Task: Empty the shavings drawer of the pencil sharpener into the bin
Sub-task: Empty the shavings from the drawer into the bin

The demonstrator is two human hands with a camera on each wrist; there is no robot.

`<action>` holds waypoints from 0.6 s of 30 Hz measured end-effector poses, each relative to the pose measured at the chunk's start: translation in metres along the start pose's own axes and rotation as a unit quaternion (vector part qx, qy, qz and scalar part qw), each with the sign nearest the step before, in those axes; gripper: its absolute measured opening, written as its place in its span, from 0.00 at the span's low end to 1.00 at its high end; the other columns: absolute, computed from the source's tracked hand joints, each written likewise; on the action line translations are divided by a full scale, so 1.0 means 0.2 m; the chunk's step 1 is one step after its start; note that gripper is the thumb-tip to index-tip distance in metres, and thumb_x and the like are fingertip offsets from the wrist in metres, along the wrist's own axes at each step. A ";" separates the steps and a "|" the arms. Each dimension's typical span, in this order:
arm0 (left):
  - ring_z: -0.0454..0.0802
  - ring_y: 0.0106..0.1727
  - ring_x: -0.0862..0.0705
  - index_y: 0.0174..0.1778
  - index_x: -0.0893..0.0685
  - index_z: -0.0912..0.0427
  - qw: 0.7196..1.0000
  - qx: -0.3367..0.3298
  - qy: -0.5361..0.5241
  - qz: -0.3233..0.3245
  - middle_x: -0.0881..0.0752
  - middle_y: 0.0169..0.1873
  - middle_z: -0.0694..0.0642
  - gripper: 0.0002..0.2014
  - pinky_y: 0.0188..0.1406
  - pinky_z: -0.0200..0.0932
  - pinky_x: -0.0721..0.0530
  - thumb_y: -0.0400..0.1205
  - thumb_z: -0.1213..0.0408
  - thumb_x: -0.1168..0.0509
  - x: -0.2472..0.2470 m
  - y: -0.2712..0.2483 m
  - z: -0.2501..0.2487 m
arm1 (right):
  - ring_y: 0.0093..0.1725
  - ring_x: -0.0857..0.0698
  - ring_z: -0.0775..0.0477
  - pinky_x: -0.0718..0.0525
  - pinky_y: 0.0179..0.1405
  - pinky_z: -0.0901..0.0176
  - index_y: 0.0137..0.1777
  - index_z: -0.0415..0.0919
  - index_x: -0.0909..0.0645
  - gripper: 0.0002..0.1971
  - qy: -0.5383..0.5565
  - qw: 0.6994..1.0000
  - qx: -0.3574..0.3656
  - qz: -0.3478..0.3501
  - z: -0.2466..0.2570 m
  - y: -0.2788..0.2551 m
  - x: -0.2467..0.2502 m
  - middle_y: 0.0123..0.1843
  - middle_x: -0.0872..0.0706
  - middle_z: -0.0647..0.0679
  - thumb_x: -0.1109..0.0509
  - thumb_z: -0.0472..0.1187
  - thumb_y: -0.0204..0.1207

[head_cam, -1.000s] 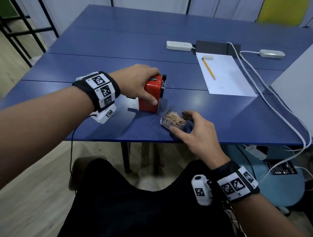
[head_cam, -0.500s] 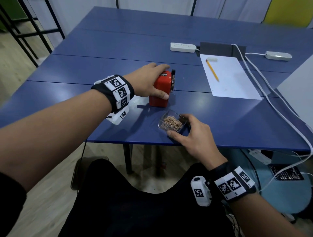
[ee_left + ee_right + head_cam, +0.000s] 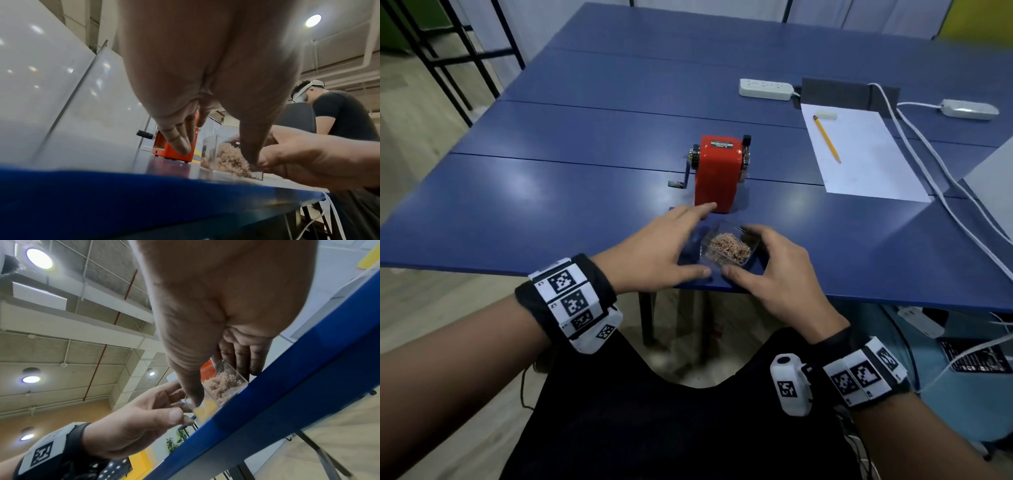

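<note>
The red pencil sharpener stands on the blue table, crank to its left, untouched. Its clear shavings drawer, holding brown shavings, sits near the table's front edge. My right hand grips it, thumb on the near wall and curled fingers on the far wall. My left hand lies just left of the drawer with straight fingers, and its thumb tip is at the drawer's near corner. The right wrist view shows the drawer at the table edge. No bin is in view.
White paper with a yellow pencil and an eraser lies at the back right. White cables run along the table's right side, past two power strips. A light blue round object stands below the table's right front.
My left hand let go of the sharpener and came back to the left side of the drawer. My right hand keeps its grip on the drawer near the front edge.
</note>
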State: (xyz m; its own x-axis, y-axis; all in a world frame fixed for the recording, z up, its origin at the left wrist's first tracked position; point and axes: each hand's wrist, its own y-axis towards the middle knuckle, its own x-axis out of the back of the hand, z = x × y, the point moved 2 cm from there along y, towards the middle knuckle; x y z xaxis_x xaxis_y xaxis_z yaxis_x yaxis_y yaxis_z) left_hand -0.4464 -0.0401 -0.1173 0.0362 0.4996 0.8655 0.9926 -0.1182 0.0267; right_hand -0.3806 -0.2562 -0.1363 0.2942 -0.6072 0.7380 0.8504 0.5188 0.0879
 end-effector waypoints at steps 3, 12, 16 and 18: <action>0.49 0.85 0.27 0.96 0.47 0.52 1.000 0.017 -0.002 0.021 0.29 0.88 0.53 0.57 0.75 0.33 0.34 0.77 0.47 0.18 -0.01 -0.05 0.06 | 0.70 0.16 0.59 0.23 0.68 0.69 0.84 0.48 0.22 0.40 0.000 0.999 0.032 0.022 0.06 0.00 -0.05 0.76 0.12 0.52 0.12 0.54 0.74; 0.47 0.77 0.17 0.87 0.27 0.51 0.998 0.060 -0.014 -0.027 0.15 0.77 0.49 0.43 0.75 0.37 0.23 0.76 0.54 0.15 0.08 -0.36 0.21 | 0.73 0.18 0.62 0.31 0.64 0.87 0.85 0.48 0.23 0.41 -0.004 0.987 0.123 0.105 0.28 0.00 -0.21 0.78 0.13 0.54 0.12 0.55 0.74; 0.46 0.74 0.15 0.83 0.24 0.50 0.995 0.088 -0.028 -0.039 0.13 0.75 0.47 0.41 0.76 0.45 0.17 0.75 0.52 0.15 0.12 -0.51 0.26 | 0.76 0.16 0.54 0.20 0.74 0.64 0.85 0.49 0.23 0.41 0.006 0.980 0.145 0.139 0.38 -0.02 -0.30 0.78 0.13 0.53 0.12 0.55 0.74; 0.44 0.73 0.14 0.82 0.23 0.50 0.994 0.098 -0.034 -0.047 0.13 0.74 0.46 0.40 0.76 0.44 0.17 0.74 0.52 0.14 0.13 -0.58 0.28 | 0.76 0.16 0.55 0.18 0.75 0.61 0.86 0.50 0.24 0.42 0.011 0.977 0.151 0.151 0.42 -0.04 -0.34 0.77 0.13 0.54 0.12 0.56 0.74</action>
State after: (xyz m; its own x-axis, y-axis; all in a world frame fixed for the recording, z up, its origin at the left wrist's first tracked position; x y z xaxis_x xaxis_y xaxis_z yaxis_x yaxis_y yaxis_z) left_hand -0.5548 0.0358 -0.1260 -0.0571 0.5575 0.8282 0.9952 0.0975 0.0029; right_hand -0.4434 -0.1688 -0.1309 0.5245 -0.4102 0.7461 0.5566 0.8283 0.0642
